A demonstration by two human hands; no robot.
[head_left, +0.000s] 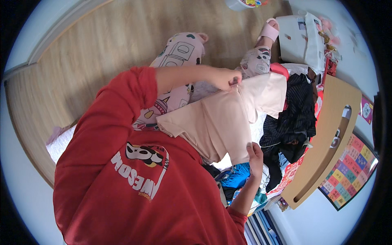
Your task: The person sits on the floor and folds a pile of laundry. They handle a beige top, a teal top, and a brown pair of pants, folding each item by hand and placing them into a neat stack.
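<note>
A pale cream garment (212, 118), which looks like a short-sleeved top, is stretched across my lap between both hands. My left hand (226, 79) pinches its far edge, near a seam where the cloth folds over. At the near right, my right hand (255, 158) has thumb and fingers together on another edge of the cloth. One flap of the garment hangs to the right, over a pile of clothes. Creases run between the two grips. My legs, in printed light trousers (179, 51), show beyond and partly under the cloth.
Dark striped clothing (292, 118) lies heaped on the right, with a bright blue cloth (237, 175) nearer me. A wooden board with cut-out slots (332, 134) stands beside the heap. Further off are a white bag (300, 43) and a white bin (241, 4) on the wooden floor (102, 45).
</note>
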